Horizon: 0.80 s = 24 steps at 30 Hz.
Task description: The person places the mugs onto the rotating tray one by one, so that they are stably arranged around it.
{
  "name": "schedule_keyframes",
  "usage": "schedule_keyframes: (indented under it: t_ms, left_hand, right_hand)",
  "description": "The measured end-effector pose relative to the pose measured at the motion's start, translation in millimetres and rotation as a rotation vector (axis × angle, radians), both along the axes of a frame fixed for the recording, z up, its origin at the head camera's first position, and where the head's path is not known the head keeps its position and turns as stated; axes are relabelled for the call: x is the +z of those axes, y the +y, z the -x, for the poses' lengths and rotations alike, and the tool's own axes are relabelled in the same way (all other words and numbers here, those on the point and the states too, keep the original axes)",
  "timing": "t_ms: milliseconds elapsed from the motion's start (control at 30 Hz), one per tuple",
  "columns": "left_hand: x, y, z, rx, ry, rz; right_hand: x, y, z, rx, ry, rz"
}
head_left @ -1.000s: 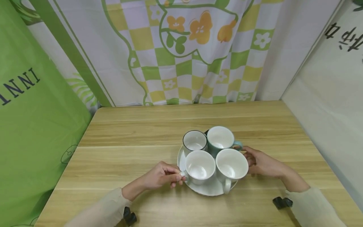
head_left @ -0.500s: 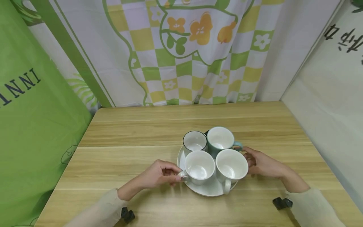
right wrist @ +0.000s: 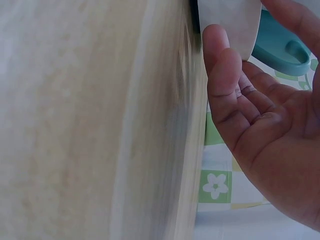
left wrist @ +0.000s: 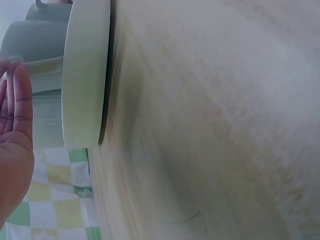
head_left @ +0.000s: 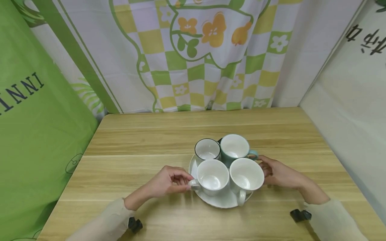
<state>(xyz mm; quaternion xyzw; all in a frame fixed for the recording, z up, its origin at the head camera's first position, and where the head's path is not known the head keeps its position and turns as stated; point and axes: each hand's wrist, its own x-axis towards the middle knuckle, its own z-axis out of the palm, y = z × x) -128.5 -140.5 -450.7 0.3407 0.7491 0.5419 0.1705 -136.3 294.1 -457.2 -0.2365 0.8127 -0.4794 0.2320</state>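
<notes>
On a white plate [head_left: 221,201] stand a white mug [head_left: 212,177] at front left, a larger white mug [head_left: 246,176] at front right, a teal mug [head_left: 234,149] at back right and a small dark-rimmed mug [head_left: 207,149] at back left. My left hand [head_left: 169,181] pinches the front-left mug's handle between thumb and fingertips; the left wrist view shows the fingers [left wrist: 21,100] extended beside it. My right hand [head_left: 280,173] holds the plate's right side, its curled fingers [right wrist: 227,75] against the wall in the right wrist view. The teal handle [right wrist: 282,47] lies just beyond.
The plate sits on a wooden table [head_left: 144,140]. A checked curtain [head_left: 196,80] hangs behind it, a green cloth [head_left: 39,134] at the left and a white cloth [head_left: 346,100] at the right. Black wrist devices [head_left: 300,215] are strapped under both sleeves.
My left hand has shifted slightly left and back, its fingers going from wrapped about the mug handle to a pinch at its outer end. The right hand, plate and mugs stay nearly still.
</notes>
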Motion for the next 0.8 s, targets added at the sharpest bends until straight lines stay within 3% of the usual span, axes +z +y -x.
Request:
schedule_keyframes:
  t_ms: [567, 800]
  left_hand:
    - [-0.8, -0.4, 19.7, -0.007, 0.108, -0.011]
    - [-1.2, -0.5, 24.7, -0.007, 0.104, 0.001]
  right_hand:
    - [1.6, 0.1, -0.8, 0.004, -0.004, 0.021]
    - [2.7, -0.6, -1.9, 0.017, 0.0, 0.029]
